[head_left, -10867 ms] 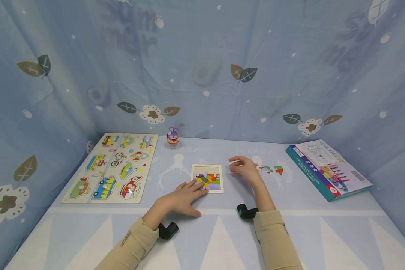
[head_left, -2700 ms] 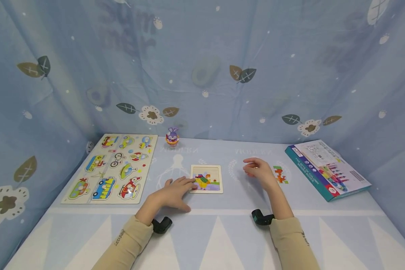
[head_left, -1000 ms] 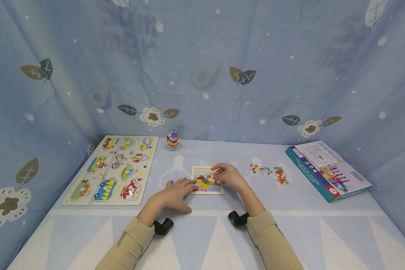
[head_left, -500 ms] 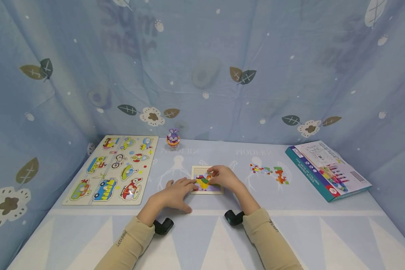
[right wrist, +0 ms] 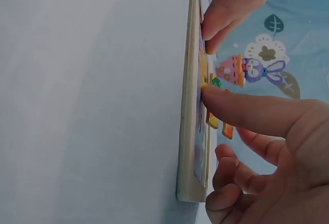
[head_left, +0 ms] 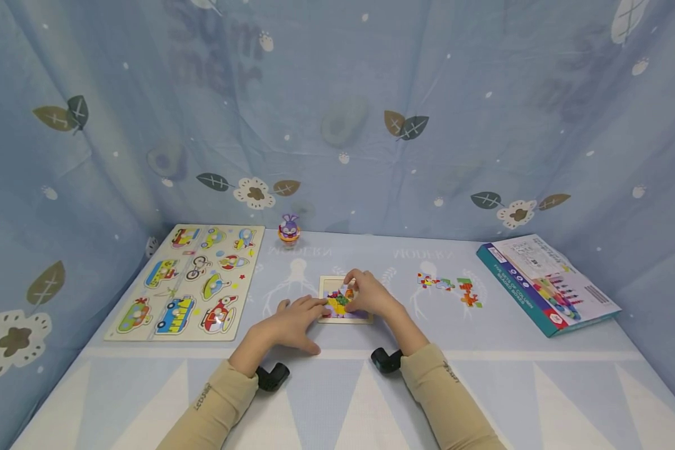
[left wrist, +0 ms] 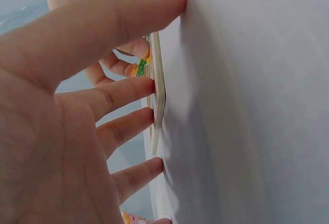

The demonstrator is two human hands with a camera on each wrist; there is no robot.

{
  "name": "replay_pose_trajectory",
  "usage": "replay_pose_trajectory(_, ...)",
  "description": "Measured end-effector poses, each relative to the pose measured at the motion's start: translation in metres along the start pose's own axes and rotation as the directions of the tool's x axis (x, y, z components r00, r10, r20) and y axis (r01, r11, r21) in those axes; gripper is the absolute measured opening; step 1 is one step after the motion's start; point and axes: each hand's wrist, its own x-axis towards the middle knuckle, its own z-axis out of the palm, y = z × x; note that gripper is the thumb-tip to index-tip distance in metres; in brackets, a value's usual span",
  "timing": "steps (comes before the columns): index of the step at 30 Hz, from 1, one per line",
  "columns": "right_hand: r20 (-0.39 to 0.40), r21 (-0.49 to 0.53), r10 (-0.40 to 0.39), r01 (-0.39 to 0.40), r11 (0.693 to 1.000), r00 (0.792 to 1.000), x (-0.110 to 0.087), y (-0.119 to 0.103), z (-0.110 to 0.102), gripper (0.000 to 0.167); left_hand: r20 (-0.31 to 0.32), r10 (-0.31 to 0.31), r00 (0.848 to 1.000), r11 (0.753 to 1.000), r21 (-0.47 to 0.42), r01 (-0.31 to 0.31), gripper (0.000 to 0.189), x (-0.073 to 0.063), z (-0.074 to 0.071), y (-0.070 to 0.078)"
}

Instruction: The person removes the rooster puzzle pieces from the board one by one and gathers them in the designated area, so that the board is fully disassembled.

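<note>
A small square jigsaw puzzle tray (head_left: 349,321) with a pale wooden rim lies mid-table, partly filled with brightly coloured pieces. My left hand (head_left: 292,324) has its fingers spread, the fingertips on the tray's left side. Over the tray's right part, my right hand (head_left: 373,296) pinches a puzzle piece (right wrist: 212,119) with green, yellow and orange on it. The right wrist view shows this piece tilted up from the tray surface, the thumb against it. In the left wrist view the piece (left wrist: 140,68) shows just beyond the left fingers. The right fingers hide part of the tray.
Several loose puzzle pieces (head_left: 469,295) lie right of the tray. A large vehicle peg puzzle board (head_left: 242,312) is at the left, and a purple rabbit toy (head_left: 289,229) stands behind the tray. At the right lies a teal-edged box (head_left: 548,284). A blue curtain (head_left: 337,150) hangs behind.
My right hand, earlier by the loose pieces, has come left over the tray and shifted slightly further left in the last second. More of the picture fills the tray. My left hand stays at its side.
</note>
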Motion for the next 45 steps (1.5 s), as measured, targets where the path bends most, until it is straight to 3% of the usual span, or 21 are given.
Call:
replay_pose_trajectory(6, -0.030, 0.164, 0.012, -0.007, 0.986, 0.999, -0.001, 0.001, -0.002, 0.024, 0.000, 0.006, 1.000, 1.000, -0.012, -0.006, 0.068, -0.001, 0.000, 0.000)
replay_pose_trajectory(16, -0.103, 0.342, 0.059, -0.020, 0.939, 0.993, -0.011, 0.009, -0.018, 0.021, 0.005, -0.005, 1.000, 1.000, -0.005, 0.005, 0.069, 0.000, 0.000, 0.000)
replay_pose_trajectory(27, -0.155, 0.397, 0.116, -0.046, 0.917, 0.981, -0.022, 0.031, -0.037, 0.028, 0.006, 0.000, 1.000, 1.000, -0.008, 0.000, 0.070, 0.000, 0.000, 0.000)
replay_pose_trajectory(37, -0.169, 0.355, 0.128, -0.061, 0.933, 0.977, -0.033, 0.049, -0.054, 0.027, 0.011, -0.006, 1.000, 1.000, -0.019, 0.007, 0.069, 0.000, 0.002, -0.001)
replay_pose_trajectory(45, -0.184, 0.367, 0.148, -0.072, 0.927, 0.972, -0.044, 0.065, -0.067, 0.030, 0.007, -0.010, 1.000, 1.000, -0.021, 0.010, 0.069, -0.001, 0.000, 0.001)
